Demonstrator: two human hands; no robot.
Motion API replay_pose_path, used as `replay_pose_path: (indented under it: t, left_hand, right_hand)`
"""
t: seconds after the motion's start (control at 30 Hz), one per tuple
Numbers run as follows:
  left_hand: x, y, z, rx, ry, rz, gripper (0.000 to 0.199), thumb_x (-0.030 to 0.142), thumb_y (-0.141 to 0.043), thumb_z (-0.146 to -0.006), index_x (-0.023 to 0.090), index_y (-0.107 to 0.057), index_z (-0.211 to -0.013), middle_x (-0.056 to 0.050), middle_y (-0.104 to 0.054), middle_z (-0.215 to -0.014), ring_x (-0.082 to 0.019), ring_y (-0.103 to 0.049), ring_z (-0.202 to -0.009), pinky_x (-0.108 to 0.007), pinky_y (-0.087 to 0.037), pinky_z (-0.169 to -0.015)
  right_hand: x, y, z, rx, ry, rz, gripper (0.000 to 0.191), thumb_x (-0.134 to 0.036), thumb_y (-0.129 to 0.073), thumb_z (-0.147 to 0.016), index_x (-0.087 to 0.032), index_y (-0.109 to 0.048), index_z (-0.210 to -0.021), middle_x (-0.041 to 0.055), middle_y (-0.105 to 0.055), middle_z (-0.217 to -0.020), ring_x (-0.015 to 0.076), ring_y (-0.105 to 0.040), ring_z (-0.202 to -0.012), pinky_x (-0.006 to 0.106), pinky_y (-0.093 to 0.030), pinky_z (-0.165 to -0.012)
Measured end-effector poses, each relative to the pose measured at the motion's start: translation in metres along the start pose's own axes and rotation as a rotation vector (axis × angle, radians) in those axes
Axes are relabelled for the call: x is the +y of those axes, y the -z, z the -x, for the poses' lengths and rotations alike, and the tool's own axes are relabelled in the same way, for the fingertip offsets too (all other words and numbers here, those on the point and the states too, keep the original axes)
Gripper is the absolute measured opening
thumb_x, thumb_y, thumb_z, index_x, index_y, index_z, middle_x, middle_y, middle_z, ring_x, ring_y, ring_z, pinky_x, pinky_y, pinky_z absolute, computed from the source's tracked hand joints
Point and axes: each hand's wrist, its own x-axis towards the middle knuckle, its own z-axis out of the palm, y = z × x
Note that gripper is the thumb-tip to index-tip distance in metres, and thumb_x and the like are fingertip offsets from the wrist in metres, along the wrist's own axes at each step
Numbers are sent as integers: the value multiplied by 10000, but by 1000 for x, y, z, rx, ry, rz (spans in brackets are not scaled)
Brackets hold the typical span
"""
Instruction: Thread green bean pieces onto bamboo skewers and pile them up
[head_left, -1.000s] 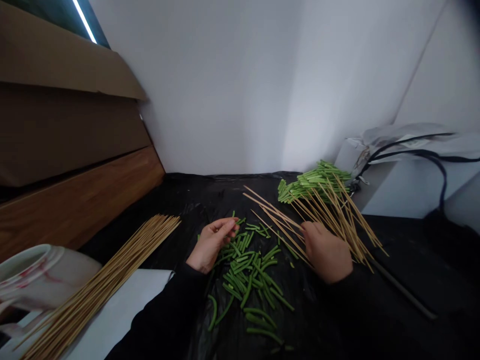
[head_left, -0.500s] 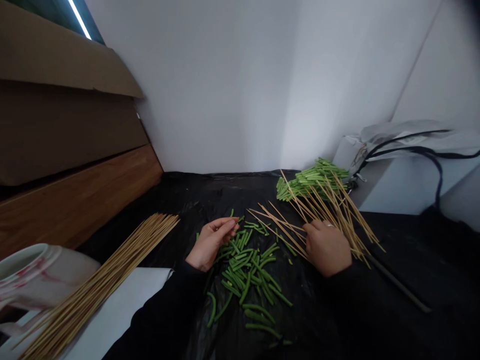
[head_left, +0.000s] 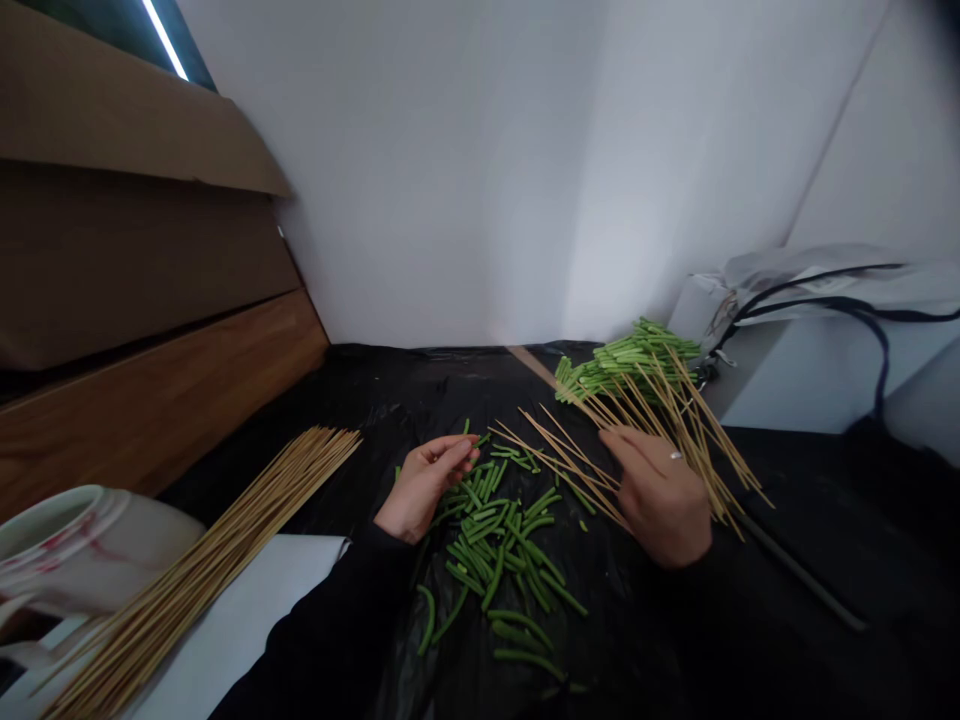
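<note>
My left hand [head_left: 429, 487] is closed in a pinch around a short green bean piece [head_left: 482, 440], whose end shows past the fingertips. Below and to the right of it, a loose pile of cut green beans [head_left: 480, 540] lies on black plastic sheeting. My right hand [head_left: 660, 495] is closed on a thin wooden skewer [head_left: 536, 368], its far part smeared by motion and pointing up and left. Several loose skewers [head_left: 562, 455] lie beside and partly under that hand. Behind it, a stack of threaded green beans [head_left: 637, 355] rests with bare skewer ends fanning toward me.
A large bundle of skewers [head_left: 247, 535] leans across a white board [head_left: 247, 620] and a stained white pitcher [head_left: 105, 545] at left. Cardboard [head_left: 135, 230] rises behind them. A white box [head_left: 795, 365] with black straps stands at right, near a dark rod [head_left: 802, 575].
My right hand has lifted slightly and turned, and the skewer in it has swung, its far end now further left. My left hand keeps its pinch almost in place.
</note>
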Motion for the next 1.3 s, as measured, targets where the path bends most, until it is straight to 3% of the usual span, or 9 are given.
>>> replay_pose_path:
  t: [0.17, 0.27, 0.43, 0.6, 0.7, 0.83, 0.93, 1.07, 1.3]
  left_hand:
    - [1, -1, 0, 22, -2, 66, 367, 299, -815, -622, 135, -733, -939, -50, -692, -813, -77, -573, -657, -183, -443, -625]
    - [1, -2, 1, 20, -4, 103, 365, 274, -824, -613, 136, -733, -938, -44, -694, -810, -63, -574, -650, -162, -444, -612]
    - [-2, 1, -1, -27, 18, 182, 307, 255, -825, -618, 113, -732, -874, -32, -678, -778, -48, -572, -626, -140, -454, -577]
    - [-1, 4, -4, -3, -3, 275, 208, 211, -798, -660, 107, -715, -820, -53, -695, -832, -79, -621, -707, -148, -493, -614]
    - [4, 7, -6, 57, -25, 316, 164, 187, -770, -693, 106, -710, -823, -60, -704, -844, -76, -623, -696, -153, -504, -613]
    - [5, 8, -6, 125, -47, 337, 191, 189, -784, -675, 117, -714, -837, -38, -709, -818, -45, -589, -615, -131, -480, -556]
    - [1, 2, -2, 76, -34, 274, 260, 243, -815, -636, 115, -724, -844, -38, -715, -803, -32, -562, -578, -125, -465, -547]
    - [-2, -7, 3, -20, -12, 158, 309, 270, -827, -615, 97, -736, -854, -54, -714, -777, -50, -579, -605, -140, -477, -587]
    - [9, 9, -6, 109, -40, 334, 246, 225, -804, -642, 124, -733, -855, -11, -668, -735, -43, -560, -594, -125, -445, -527]
  right_hand:
    - [-21, -2, 0, -118, 235, -43, 395, -41, -359, -867, -176, -642, -1108, 63, -647, -1174, 149, -592, -955, 274, -446, -870]
    - [-28, -6, 1, -82, 297, -77, 346, -51, -383, -872, -165, -657, -1050, 74, -652, -1164, 148, -595, -888, 281, -464, -817]
    - [-31, -11, 4, -73, 362, -128, 288, -72, -406, -894, -145, -637, -1049, 82, -646, -1171, 177, -581, -957, 305, -449, -828]
    - [-32, -11, 1, -57, 311, -133, 231, -95, -421, -905, -151, -627, -992, 79, -672, -1062, 167, -585, -876, 292, -430, -775]
    - [-29, -10, 0, 49, 180, -110, 196, -96, -430, -903, -134, -611, -970, 75, -685, -894, 148, -580, -760, 284, -419, -729]
    - [-24, -5, -2, 102, 53, 2, 139, -135, -526, -879, -158, -611, -988, 37, -691, -839, 165, -598, -832, 335, -384, -836]
    - [-24, -1, -4, 81, 69, 82, 156, -137, -562, -856, -200, -632, -981, 2, -702, -862, 191, -598, -959, 411, -309, -959]
    - [-27, 1, -5, 105, 121, 89, 197, -150, -559, -857, -223, -650, -1015, -5, -711, -892, 179, -595, -984, 429, -271, -998]
    - [-27, 3, -6, 168, 102, 91, 198, -128, -546, -850, -218, -667, -977, 2, -704, -863, 178, -588, -956, 412, -294, -947]
